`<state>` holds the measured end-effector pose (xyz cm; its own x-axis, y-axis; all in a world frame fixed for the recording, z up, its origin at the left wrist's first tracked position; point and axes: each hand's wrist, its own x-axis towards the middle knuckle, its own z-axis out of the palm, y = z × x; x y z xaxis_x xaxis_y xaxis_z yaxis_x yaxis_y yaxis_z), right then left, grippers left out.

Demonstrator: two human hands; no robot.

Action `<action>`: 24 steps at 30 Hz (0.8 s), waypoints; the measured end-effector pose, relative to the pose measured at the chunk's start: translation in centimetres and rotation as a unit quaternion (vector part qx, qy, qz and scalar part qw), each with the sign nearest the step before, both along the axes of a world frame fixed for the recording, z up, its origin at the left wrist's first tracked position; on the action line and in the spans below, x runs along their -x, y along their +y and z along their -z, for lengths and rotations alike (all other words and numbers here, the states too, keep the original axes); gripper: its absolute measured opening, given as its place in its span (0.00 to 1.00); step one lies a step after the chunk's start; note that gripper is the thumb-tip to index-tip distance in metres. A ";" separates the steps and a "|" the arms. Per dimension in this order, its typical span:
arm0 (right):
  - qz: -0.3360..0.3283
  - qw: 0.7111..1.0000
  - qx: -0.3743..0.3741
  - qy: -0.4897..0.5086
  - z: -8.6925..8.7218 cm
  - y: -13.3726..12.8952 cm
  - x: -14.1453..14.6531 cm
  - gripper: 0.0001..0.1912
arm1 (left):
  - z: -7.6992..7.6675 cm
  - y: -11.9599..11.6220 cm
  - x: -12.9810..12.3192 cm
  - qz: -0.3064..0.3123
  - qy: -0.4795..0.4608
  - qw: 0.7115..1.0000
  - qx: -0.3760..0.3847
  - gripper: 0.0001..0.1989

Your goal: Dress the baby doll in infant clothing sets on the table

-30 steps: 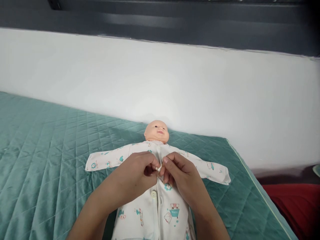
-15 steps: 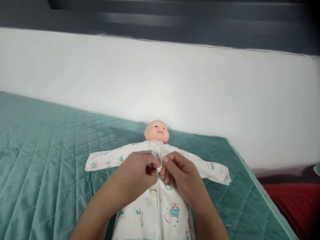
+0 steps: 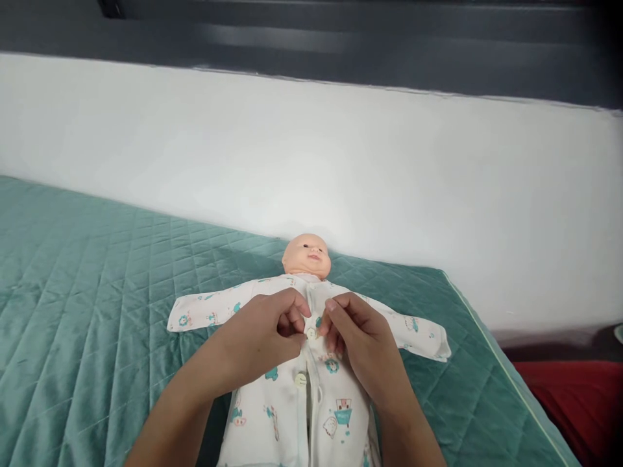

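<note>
Left hand (image 3: 280, 324): had fingertips apart, left of upper button (image 3: 311, 334)
Right hand (image 3: 361, 334): curled right of it, grip unclear
Lower button (image 3: 300, 380): sat below it

The lower edge crops the garment (image 3: 263, 402), and the left hand (image 3: 265, 327) and right hand (image 3: 363, 337) cover parts of its chest. Whether the right fingertips pinch fabric is unclear. The lower button's (image 3: 300, 380) markings are illegibly small. Red fabric (image 3: 569, 402) runs off the right edge.
</note>
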<state>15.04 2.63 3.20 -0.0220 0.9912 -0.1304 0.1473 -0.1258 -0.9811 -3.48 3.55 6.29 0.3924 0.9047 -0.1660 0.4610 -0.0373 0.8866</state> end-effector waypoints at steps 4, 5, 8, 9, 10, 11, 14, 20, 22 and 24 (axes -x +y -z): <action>0.028 0.999 -0.003 0.027 0.1 0.2 -0.1 0.19 | -0.2 0.0 0.2 0.009 0.026 1.000 -0.005 0.08; 0.032 0.999 0.000 0.034 0.1 0.3 -0.1 0.18 | -0.3 0.0 0.3 0.013 0.034 0.999 -0.010 0.08; 0.045 0.997 0.010 0.069 0.0 0.3 -0.1 0.16 | -0.5 -0.1 0.5 0.023 0.066 0.997 -0.035 0.08; 0.049 0.995 0.013 0.089 -0.1 0.2 0.0 0.16 | -0.5 -0.1 0.6 0.026 0.077 0.996 -0.044 0.07; 0.052 0.993 0.015 0.110 -0.2 0.2 0.0 0.16 | -0.6 -0.1 0.6 0.028 0.086 0.995 -0.052 0.06; 0.052 0.990 0.017 0.131 -0.3 0.1 0.1 0.16 | -0.6 -0.1 0.7 0.026 0.091 0.994 -0.058 0.06; 0.037 0.983 0.030 0.179 -0.6 -0.1 0.5 0.17 | -0.8 -0.2 0.5 -0.005 0.071 0.995 -0.074 0.09; 0.016 0.984 0.023 0.176 -1.1 -0.7 1.3 0.17 | -1.1 -0.4 -0.2 0.018 0.009 0.994 -0.109 0.11; 0.013 0.985 0.021 0.168 -1.3 -0.9 1.4 0.17 | -1.2 -0.6 -0.3 0.016 0.004 0.991 -0.130 0.11; 0.012 0.988 0.017 0.154 -1.4 -1.0 1.5 0.19 | -1.3 -0.7 -0.4 0.012 0.003 0.987 -0.158 0.11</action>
<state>13.53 1.64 4.60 -0.0426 0.9870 -0.1552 -0.1601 -0.1600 -0.9740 -3.09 2.86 7.58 0.4138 0.9024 0.1205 0.4621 -0.3222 0.8262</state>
